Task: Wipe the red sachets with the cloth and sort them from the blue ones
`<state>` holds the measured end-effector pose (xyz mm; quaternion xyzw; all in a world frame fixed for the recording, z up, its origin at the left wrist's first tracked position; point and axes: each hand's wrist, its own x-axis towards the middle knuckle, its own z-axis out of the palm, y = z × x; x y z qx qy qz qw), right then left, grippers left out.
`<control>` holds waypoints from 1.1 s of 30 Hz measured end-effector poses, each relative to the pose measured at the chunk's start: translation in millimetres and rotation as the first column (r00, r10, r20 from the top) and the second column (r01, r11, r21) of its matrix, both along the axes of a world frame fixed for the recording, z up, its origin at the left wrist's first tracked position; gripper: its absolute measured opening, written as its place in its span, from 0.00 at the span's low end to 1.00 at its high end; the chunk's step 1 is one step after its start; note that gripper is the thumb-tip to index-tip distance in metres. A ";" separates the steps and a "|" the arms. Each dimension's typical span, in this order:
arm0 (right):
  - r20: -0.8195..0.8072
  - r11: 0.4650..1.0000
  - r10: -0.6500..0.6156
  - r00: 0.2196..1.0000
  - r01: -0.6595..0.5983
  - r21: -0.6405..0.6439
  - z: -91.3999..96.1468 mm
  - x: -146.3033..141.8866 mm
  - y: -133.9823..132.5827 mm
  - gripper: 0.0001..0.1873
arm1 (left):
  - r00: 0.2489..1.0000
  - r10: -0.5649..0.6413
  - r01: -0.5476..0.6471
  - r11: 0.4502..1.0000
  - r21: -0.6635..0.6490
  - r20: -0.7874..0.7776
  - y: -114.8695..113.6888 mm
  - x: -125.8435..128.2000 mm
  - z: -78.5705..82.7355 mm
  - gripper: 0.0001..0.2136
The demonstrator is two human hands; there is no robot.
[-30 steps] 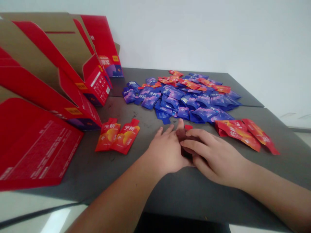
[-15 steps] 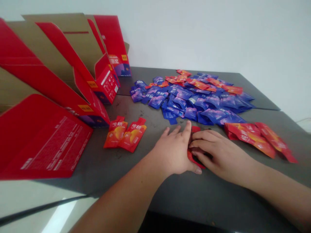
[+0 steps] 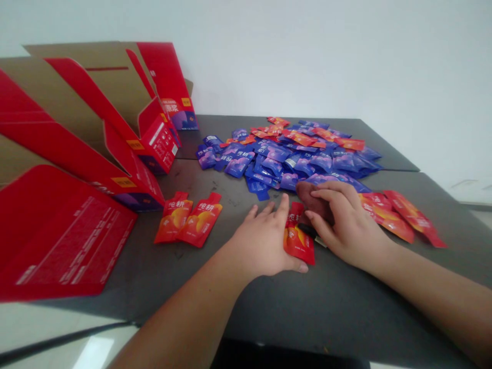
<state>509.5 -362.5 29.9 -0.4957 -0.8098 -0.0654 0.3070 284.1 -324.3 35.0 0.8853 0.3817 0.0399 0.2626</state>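
Observation:
My left hand (image 3: pixel 263 241) lies on the dark table (image 3: pixel 326 307), fingers stretched forward, its thumb and forefinger holding the edge of a red-orange sachet (image 3: pixel 296 237). My right hand (image 3: pixel 342 220) rests just right of that sachet, fingers curled over its top edge and over something dark beneath them. Two more red-orange sachets (image 3: pixel 189 217) lie side by side left of my left hand. A big heap of blue and red sachets (image 3: pixel 292 154) covers the table beyond both hands.
Several folded red and brown cardboard display boxes (image 3: pixel 96 123) stand along the left, with a flat red carton (image 3: pixel 57 236) at the near left. A few red-orange sachets (image 3: pixel 400 215) lie right of my right hand. A white wall runs behind.
My right hand has shifted up and to the right, uncovering the red-orange sachet that it lay over before. My left hand stays beside it, now gripping the sachet's edge.

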 end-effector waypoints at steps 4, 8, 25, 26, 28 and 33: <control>-0.060 0.883 0.332 0.941 -0.333 -0.331 18.8 -6.9 -16.7 0.17 | 1.000 -0.025 0.025 1.000 -0.006 0.005 0.9 -1.0 1.4 0.60; -0.118 0.716 0.442 0.889 -0.429 -0.550 29.1 -8.3 -16.2 0.10 | 1.000 0.000 0.001 1.000 -0.021 0.009 1.3 -1.8 -0.9 0.67; 0.081 0.899 0.204 0.976 -0.153 -0.411 3.9 1.4 15.3 0.08 | 0.999 -0.006 0.004 1.000 -0.030 -0.040 1.0 -0.6 0.1 0.70; 0.112 0.912 0.170 0.979 -0.113 -0.394 1.9 2.3 16.7 0.06 | 0.998 -0.027 0.025 0.999 -0.035 -0.051 1.0 -1.3 1.0 0.70; 0.159 0.929 0.110 0.981 -0.045 -0.367 0.1 4.0 18.2 0.07 | 0.996 -0.051 0.047 0.998 -0.053 -0.068 1.0 -2.2 3.5 0.66; 0.206 0.985 -0.027 0.978 0.061 -0.163 5.6 5.3 12.4 0.18 | 0.999 0.012 -0.013 1.000 -0.013 -0.046 -0.2 -0.5 6.9 0.48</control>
